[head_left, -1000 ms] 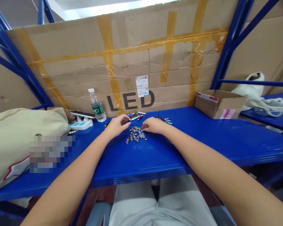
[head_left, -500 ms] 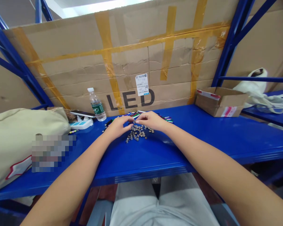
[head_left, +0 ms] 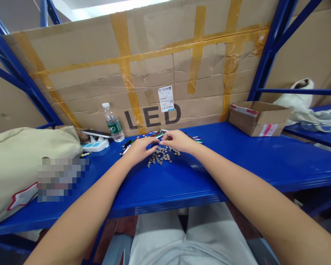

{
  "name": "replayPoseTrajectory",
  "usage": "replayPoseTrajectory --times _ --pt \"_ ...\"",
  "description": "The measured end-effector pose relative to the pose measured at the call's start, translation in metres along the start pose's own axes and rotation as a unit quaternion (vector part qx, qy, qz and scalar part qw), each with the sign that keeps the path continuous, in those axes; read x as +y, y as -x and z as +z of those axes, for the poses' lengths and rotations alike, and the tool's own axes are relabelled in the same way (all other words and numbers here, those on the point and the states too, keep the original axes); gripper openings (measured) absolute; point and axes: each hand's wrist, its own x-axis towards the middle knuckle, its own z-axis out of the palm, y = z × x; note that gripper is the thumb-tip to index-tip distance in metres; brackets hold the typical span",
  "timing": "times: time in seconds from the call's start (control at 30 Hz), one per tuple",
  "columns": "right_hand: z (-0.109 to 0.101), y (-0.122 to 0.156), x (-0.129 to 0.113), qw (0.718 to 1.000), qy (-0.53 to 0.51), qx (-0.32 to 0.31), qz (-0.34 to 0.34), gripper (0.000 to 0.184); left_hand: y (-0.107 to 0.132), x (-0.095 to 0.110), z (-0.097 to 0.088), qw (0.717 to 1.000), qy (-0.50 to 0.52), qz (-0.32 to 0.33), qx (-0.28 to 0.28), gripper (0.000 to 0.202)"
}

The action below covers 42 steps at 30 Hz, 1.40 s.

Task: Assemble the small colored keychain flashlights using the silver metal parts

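Observation:
My left hand (head_left: 141, 149) and my right hand (head_left: 178, 141) meet fingertip to fingertip over the middle of the table. Each is closed in a pinch, and a tiny dark piece shows between the tips, too small to name. Just below them lies a loose pile of small round metal discs (head_left: 167, 157), like button cells. Beside the discs, to the left, are small shiny metal pieces (head_left: 152, 161). Behind my hands lie several coloured pen-like sticks (head_left: 156, 134), partly hidden by my fingers; more show to the right (head_left: 197, 140) and left.
A water bottle (head_left: 114, 125) stands at the back left, near a white power strip (head_left: 96, 145) with a phone (head_left: 96, 133) above it. A cream bag (head_left: 22, 158) takes up the left side. An open cardboard box (head_left: 244, 124) sits at the right rear. Taped cardboard (head_left: 154, 77) walls the back.
My fingertips have shifted slightly to the right, still held together. My left thumb has moved a little to the right. The pile looks the same.

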Motion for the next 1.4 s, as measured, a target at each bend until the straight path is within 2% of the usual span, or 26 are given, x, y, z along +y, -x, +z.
replayPoseTrajectory --times 0.2,0.3,0.43,0.63,0.8,0.97,1.1,1.2,1.3,1.4 --pt "0.001 0.001 -0.001 1.0 0.003 -0.008 0.013 0.019 0.0 0.001 0.0 1.0 -0.002 0.005 0.005 0.019" --pt "-0.003 0.001 -0.001 1.0 0.013 -0.016 -0.005 0.014 0.0 0.0 0.0 1.0 0.008 0.0 0.008 0.02" --pt "-0.011 0.001 0.008 0.994 0.096 -0.029 -0.035 0.017 0.0 -0.005 0.002 0.999 0.026 -0.024 0.007 0.018" --pt "-0.011 0.0 0.02 0.967 0.235 -0.102 0.002 0.023 0.002 -0.009 0.005 0.988 0.099 -0.11 0.046 0.034" --pt "0.0 -0.004 0.03 0.953 0.28 -0.112 0.007 0.02 0.002 -0.008 0.005 0.988 0.101 -0.108 0.041 0.031" --pt "0.009 -0.01 0.041 0.959 0.267 -0.098 0.007 0.016 0.001 -0.008 0.005 0.99 0.1 -0.098 0.027 0.031" --pt "0.01 -0.011 0.039 0.962 0.253 -0.103 0.017 0.013 0.001 -0.008 0.006 0.99 0.101 -0.09 0.023 0.03" --pt "0.005 -0.008 0.029 0.977 0.207 -0.056 -0.004 0.013 0.002 -0.008 0.005 0.99 0.107 -0.09 0.023 0.032" --pt "0.0 -0.005 0.016 0.993 0.107 0.01 -0.048 0.019 0.002 -0.008 0.005 0.988 0.118 -0.096 0.021 0.036" --pt "-0.002 -0.003 0.007 0.995 0.031 0.045 -0.084 0.022 0.002 -0.007 0.005 0.987 0.13 -0.091 0.018 0.038"
